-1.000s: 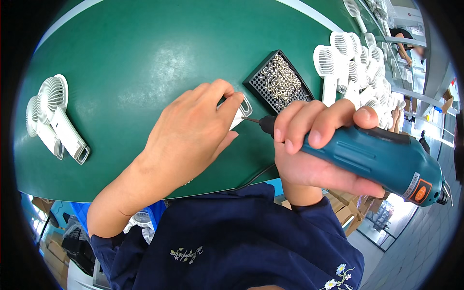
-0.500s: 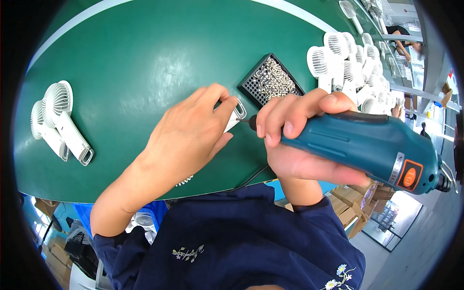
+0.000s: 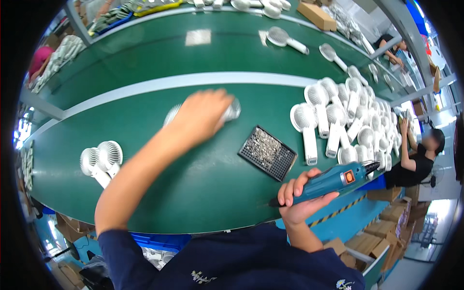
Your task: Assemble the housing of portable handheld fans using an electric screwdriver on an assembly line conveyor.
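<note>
My left hand (image 3: 200, 116) is stretched out over the bench, smeared by motion, with its fingers round a white handheld fan (image 3: 171, 115). The hand covers the middle of that fan; only its two ends show. My right hand (image 3: 302, 195) grips a teal electric screwdriver (image 3: 323, 185), whose dark tip points left, low over the bench and apart from the fan. Between the hands lies a black perforated tray (image 3: 246, 153) full of small silver screws (image 3: 265, 146).
Two white fans (image 3: 108, 154) lie at the left. A heap of similar fans (image 3: 333, 116) covers the right side. Beyond the pale bench rail (image 3: 193, 79), more fans (image 3: 285, 39) lie on a green belt (image 3: 232, 50). A co-worker in black (image 3: 420, 164) is at the right.
The screwdriver tip has come away from the fan's handle end. My left hand has moved farther off across the bench with the fan. The view has shifted to show more of the far side.
</note>
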Available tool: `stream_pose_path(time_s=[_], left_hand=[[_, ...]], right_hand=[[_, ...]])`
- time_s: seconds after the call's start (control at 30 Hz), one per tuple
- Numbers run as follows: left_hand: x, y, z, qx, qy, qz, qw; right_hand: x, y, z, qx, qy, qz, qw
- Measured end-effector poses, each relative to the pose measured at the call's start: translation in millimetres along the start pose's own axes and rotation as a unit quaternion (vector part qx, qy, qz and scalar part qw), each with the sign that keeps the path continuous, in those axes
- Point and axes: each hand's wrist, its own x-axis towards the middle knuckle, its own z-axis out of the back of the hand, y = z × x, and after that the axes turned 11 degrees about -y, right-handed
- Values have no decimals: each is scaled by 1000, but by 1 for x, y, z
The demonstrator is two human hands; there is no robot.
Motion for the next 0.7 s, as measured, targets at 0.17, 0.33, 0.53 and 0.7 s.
stream_pose_path(time_s=[0.17, 0.33, 0.53, 0.7], left_hand=[[107, 63, -20, 22, -174, -2, 985], [13, -81, 46, -395, -267, -101, 873], [-103, -187, 96, -350, -542, -78, 760], [-156, -175, 112, -275, -500, -141, 809]], right_hand=[[-26, 10, 0, -26, 5, -2, 1000], [-24, -4, 13, -5, 11, -19, 1000], [-27, -13, 3, -21, -7, -100, 995], [-45, -25, -3, -59, 34, -127, 990]])
